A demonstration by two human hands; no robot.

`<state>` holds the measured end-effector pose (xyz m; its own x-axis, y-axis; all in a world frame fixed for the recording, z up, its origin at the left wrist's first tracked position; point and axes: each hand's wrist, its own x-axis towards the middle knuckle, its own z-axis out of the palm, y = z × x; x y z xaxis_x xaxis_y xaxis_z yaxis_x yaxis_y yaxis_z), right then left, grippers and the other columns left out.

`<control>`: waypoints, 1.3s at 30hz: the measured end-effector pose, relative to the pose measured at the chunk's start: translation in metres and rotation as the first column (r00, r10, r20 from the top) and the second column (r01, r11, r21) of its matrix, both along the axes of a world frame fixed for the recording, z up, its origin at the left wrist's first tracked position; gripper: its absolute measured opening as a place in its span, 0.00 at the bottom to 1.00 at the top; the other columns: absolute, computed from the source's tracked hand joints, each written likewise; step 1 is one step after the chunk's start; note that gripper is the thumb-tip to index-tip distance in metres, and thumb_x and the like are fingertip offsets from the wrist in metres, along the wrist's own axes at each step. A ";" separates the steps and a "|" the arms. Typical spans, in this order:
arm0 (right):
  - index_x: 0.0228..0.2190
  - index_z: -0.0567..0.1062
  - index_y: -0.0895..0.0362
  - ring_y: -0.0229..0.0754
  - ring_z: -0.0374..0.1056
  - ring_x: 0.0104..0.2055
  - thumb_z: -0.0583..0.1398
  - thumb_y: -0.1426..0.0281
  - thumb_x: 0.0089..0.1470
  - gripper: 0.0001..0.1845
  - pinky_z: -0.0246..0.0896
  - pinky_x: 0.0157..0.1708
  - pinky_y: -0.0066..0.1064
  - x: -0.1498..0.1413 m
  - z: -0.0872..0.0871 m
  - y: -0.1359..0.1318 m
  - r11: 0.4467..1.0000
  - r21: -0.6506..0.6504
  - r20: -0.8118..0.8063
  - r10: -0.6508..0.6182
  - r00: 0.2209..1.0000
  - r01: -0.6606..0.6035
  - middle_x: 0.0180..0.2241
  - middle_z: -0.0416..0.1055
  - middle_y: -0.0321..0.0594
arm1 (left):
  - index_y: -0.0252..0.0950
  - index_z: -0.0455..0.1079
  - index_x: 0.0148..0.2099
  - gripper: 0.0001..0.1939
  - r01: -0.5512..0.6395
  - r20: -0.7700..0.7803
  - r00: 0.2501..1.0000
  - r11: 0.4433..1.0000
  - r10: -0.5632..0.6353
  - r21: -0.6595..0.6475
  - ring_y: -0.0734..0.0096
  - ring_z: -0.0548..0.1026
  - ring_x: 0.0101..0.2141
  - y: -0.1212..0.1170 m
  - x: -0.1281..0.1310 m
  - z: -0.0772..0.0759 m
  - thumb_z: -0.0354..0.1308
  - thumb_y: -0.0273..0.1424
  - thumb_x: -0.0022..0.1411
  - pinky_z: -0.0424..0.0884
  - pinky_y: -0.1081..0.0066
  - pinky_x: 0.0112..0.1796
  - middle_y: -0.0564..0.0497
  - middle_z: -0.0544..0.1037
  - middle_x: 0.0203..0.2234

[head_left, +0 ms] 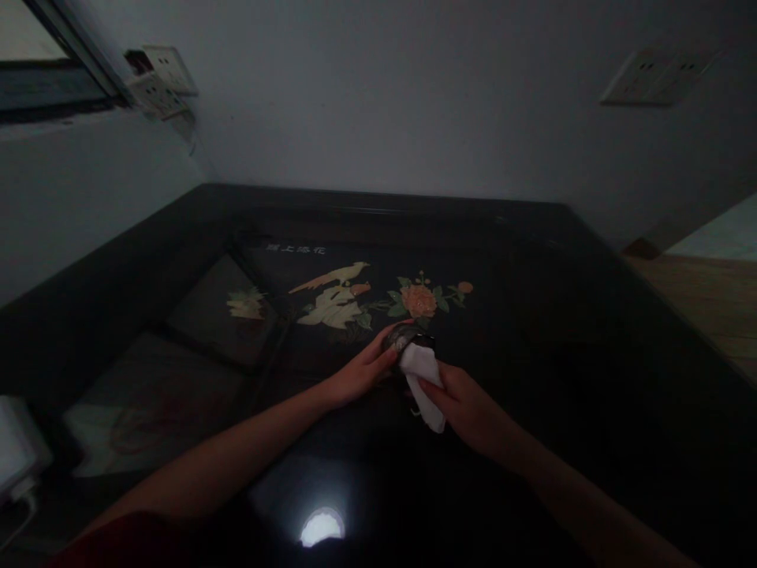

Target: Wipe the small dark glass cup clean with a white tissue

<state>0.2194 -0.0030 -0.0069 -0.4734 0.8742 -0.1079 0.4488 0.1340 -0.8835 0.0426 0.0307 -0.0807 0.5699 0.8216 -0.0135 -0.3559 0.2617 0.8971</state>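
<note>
Over the glossy black table, my left hand (367, 369) is closed round a small dark rounded object (400, 336) with a greyish sheen. The dim light hides what kind of object it is. My right hand (458, 398) grips a folded white cloth or tissue (421, 364), its upper end against the dark object's right side and its lower end hanging down. Behind the hands, the tabletop carries a decoration with a bird (337, 276) and an orange flower (419, 300).
The black table (378, 201) meets a pale wall (378, 102) at the back. Wall sockets are at upper left (162, 83) and upper right (647, 76). A white box-shaped device (17, 446) with a cable stands at the left edge. A lamp reflection shines on the tabletop.
</note>
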 end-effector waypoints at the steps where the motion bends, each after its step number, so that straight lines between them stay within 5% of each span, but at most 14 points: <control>1: 0.39 0.74 0.62 0.43 0.71 0.34 0.50 0.72 0.57 0.14 0.65 0.34 0.31 -0.001 -0.003 0.000 0.999 -0.021 -0.021 -0.036 0.999 0.036 0.33 0.75 0.44 | 0.45 0.54 0.63 0.29 -0.002 0.008 1.000 1.000 0.002 -0.001 0.59 0.64 0.56 0.000 0.000 -0.001 0.55 0.42 0.61 0.59 0.63 0.53 0.46 0.65 0.57; 5: 0.35 0.74 0.64 0.42 0.71 0.31 0.50 0.72 0.57 0.14 0.64 0.32 0.30 -0.002 -0.006 -0.002 0.999 0.015 0.081 -0.050 0.995 0.049 0.31 0.76 0.45 | 0.45 0.55 0.62 0.29 -0.006 0.031 1.000 1.000 0.007 -0.016 0.60 0.64 0.56 0.000 0.001 -0.001 0.56 0.42 0.60 0.58 0.64 0.53 0.46 0.65 0.57; 9: 0.39 0.75 0.62 0.44 0.73 0.40 0.48 0.80 0.55 0.17 0.65 0.42 0.33 0.001 -0.002 -0.001 0.971 0.182 0.294 0.096 0.951 -0.155 0.38 0.77 0.47 | 0.45 0.58 0.61 0.29 -0.021 0.066 0.997 0.997 0.026 -0.079 0.59 0.65 0.54 -0.002 0.002 0.003 0.58 0.42 0.59 0.59 0.63 0.53 0.47 0.67 0.56; 12: 0.47 0.72 0.59 0.45 0.69 0.51 0.47 0.84 0.55 0.24 0.62 0.51 0.40 0.005 -0.002 0.002 0.877 0.360 0.481 0.116 0.869 -0.317 0.48 0.73 0.47 | 0.46 0.59 0.60 0.28 -0.022 0.086 0.996 0.992 0.033 -0.128 0.59 0.66 0.53 -0.003 0.003 0.005 0.59 0.41 0.58 0.62 0.63 0.51 0.46 0.67 0.55; 17: 0.46 0.73 0.59 0.51 0.61 0.58 0.51 0.81 0.57 0.19 0.44 0.58 0.63 0.009 -0.009 0.006 0.668 0.573 0.676 -0.056 0.735 -0.476 0.51 0.71 0.51 | 0.44 0.61 0.59 0.26 -0.053 0.120 0.990 0.982 0.075 -0.182 0.60 0.67 0.52 -0.002 0.004 0.002 0.59 0.39 0.58 0.65 0.66 0.47 0.45 0.67 0.55; 21: 0.46 0.73 0.59 0.51 0.63 0.57 0.51 0.80 0.58 0.17 0.45 0.58 0.62 0.008 -0.014 0.009 0.616 0.608 0.691 -0.102 0.715 -0.500 0.52 0.70 0.52 | 0.45 0.62 0.58 0.25 -0.041 0.134 0.989 0.984 0.064 -0.173 0.61 0.67 0.52 0.000 0.004 -0.001 0.58 0.39 0.59 0.65 0.67 0.46 0.45 0.67 0.54; 24: 0.47 0.73 0.60 0.50 0.64 0.56 0.51 0.80 0.57 0.19 0.55 0.55 0.53 0.007 -0.013 0.008 0.659 0.571 0.693 -0.068 0.718 -0.490 0.51 0.71 0.51 | 0.45 0.60 0.59 0.26 -0.037 0.130 0.990 0.986 0.059 -0.164 0.61 0.67 0.51 0.000 0.004 -0.002 0.58 0.40 0.59 0.65 0.67 0.46 0.45 0.66 0.55; 28: 0.48 0.72 0.61 0.47 0.69 0.50 0.49 0.83 0.54 0.22 0.65 0.48 0.38 0.003 -0.007 0.002 0.793 0.444 0.637 0.049 0.769 -0.417 0.49 0.72 0.51 | 0.45 0.57 0.61 0.28 -0.016 0.073 0.997 0.990 0.026 -0.137 0.62 0.68 0.52 -0.001 0.002 0.000 0.57 0.40 0.60 0.64 0.66 0.48 0.45 0.66 0.56; 33: 0.40 0.74 0.59 0.42 0.72 0.41 0.49 0.83 0.52 0.19 0.64 0.42 0.29 0.001 0.004 0.000 0.958 0.230 0.249 0.109 0.962 -0.169 0.40 0.76 0.44 | 0.46 0.56 0.62 0.29 0.004 -0.016 1.000 0.998 -0.005 -0.069 0.60 0.65 0.55 -0.004 0.000 0.005 0.56 0.42 0.60 0.61 0.64 0.52 0.46 0.65 0.57; 39: 0.39 0.73 0.60 0.40 0.70 0.30 0.50 0.73 0.57 0.14 0.64 0.28 0.26 -0.003 -0.004 0.000 0.999 -0.009 -0.094 -0.048 0.994 0.048 0.30 0.74 0.39 | 0.45 0.56 0.62 0.29 -0.019 -0.001 1.000 1.000 0.019 -0.016 0.60 0.65 0.54 -0.003 0.001 0.003 0.56 0.42 0.60 0.60 0.64 0.52 0.47 0.66 0.57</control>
<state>0.2165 -0.0029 -0.0104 -0.4393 0.8956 -0.0706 0.3691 0.1083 -0.9230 0.0436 0.0278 -0.0780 0.5542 0.8320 -0.0273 -0.3599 0.2690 0.8934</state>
